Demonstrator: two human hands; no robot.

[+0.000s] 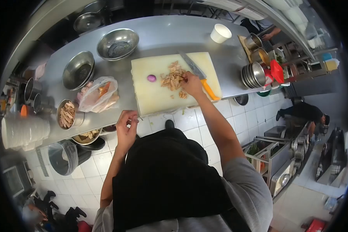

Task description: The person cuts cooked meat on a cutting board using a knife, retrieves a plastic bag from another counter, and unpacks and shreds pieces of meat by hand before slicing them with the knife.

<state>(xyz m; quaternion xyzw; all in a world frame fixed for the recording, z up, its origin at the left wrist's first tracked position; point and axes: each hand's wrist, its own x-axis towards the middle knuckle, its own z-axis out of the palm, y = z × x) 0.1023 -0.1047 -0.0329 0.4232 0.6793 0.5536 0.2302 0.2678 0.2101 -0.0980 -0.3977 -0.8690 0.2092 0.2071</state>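
A white cutting board (147, 96) lies at the front edge of the steel counter. On it is a pile of chopped cooked meat (171, 80), with a few loose bits nearer me. My right hand (192, 84) is at the pile's right side, fingers closed on some meat. Just beyond that hand rests a knife (208, 89) with an orange handle, its blade slanting up and left. A piece of purple onion (151, 78) sits left of the pile. My left hand (127, 128) is off the board's near left corner, fingers pinched around a small dark bit I cannot identify.
Left of the board are a plastic bag of food (98, 96), a metal container of meat strips (67, 115) and metal bowls (118, 43). A white tub (220, 33) stands at the back; stacked bowls (253, 74) are at right. Another person (303, 114) bends over at far right.
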